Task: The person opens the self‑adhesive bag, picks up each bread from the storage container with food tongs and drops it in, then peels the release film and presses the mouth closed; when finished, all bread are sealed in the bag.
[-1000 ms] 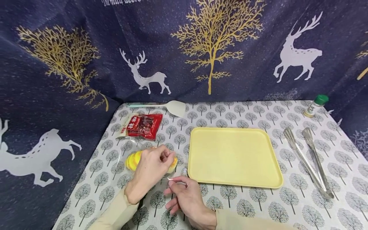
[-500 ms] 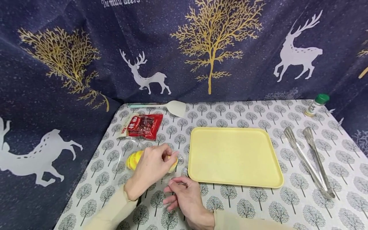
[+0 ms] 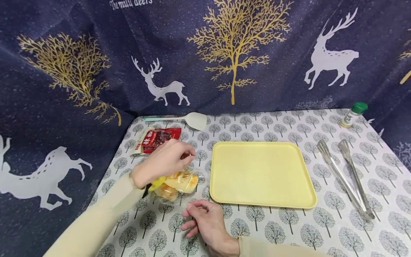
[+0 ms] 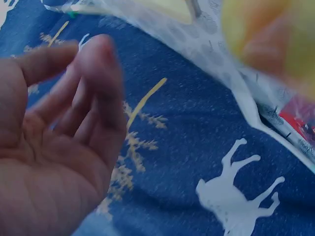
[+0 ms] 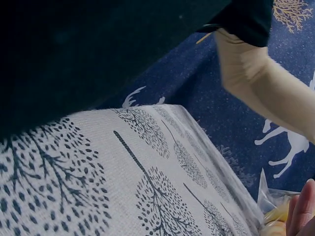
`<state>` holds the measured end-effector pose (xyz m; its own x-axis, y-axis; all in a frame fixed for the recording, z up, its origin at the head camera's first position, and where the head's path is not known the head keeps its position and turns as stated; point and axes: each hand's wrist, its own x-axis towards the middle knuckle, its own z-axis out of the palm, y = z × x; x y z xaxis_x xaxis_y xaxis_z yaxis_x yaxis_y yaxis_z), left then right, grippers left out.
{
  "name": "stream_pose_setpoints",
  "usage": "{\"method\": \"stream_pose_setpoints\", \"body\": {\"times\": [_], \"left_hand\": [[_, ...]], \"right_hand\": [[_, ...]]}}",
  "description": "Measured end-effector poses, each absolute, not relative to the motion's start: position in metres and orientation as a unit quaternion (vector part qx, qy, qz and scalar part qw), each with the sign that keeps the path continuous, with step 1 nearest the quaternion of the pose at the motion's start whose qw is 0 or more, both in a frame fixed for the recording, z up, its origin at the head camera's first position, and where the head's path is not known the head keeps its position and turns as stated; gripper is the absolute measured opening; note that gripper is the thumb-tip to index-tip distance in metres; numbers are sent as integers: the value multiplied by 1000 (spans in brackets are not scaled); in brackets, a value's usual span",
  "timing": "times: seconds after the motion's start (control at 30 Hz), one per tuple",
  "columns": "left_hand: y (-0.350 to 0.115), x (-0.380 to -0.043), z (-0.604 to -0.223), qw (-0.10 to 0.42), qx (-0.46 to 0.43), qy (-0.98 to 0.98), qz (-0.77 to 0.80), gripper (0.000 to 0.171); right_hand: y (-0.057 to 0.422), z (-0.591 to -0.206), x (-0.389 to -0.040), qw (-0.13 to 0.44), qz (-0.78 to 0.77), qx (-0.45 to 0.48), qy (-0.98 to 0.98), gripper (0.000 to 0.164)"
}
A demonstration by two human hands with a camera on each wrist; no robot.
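A clear plastic bag with bread rolls (image 3: 184, 182) lies left of the tray in the head view. My left hand (image 3: 171, 157) is raised above the bag, its forearm covering the bag's left part. In the left wrist view, that hand's (image 4: 74, 118) thumb and index fingertips come close together. Whether thin film is pinched there cannot be told; a blurred yellow shape is close to the camera. My right hand (image 3: 207, 223) lies low beside the bag's near right corner, fingers loosely bent. In the right wrist view, its fingertips (image 5: 301, 211) show beside the bagged bread (image 5: 275, 221).
A yellow tray (image 3: 260, 175) is right of the bag. Metal tongs (image 3: 346, 178) lie beyond it, with a green-capped shaker (image 3: 353, 115) at the back right. A red food packet (image 3: 160, 139) and a spatula (image 3: 192, 119) lie at the back left.
My left hand has moved up and away from me, uncovering the rolls, and its forearm has swung further across the left. My right hand has hardly moved; a white edge earlier at its fingertips no longer shows.
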<state>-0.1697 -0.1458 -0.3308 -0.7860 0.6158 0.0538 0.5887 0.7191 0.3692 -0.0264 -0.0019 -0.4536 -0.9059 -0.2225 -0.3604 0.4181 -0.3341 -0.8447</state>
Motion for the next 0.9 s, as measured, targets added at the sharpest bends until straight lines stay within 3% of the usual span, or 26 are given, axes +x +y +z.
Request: {"method": "stream_pose_setpoints", "body": {"times": [0.17, 0.33, 0.6, 0.9], "left_hand": [[-138, -196, -338, 174, 357, 906, 145, 21], [-132, -209, -348, 270, 356, 889, 100, 26], [-130, -213, -352, 308, 357, 879, 75, 27], [-127, -213, -366, 282, 370, 883, 65, 22]], "right_hand": [[0, -454, -25, 204, -808, 88, 546, 24], [-1, -455, -25, 209, -810, 82, 542, 23], [0, -454, -26, 214, -812, 79, 538, 22], [-1, -455, -26, 212, -812, 84, 537, 21]]}}
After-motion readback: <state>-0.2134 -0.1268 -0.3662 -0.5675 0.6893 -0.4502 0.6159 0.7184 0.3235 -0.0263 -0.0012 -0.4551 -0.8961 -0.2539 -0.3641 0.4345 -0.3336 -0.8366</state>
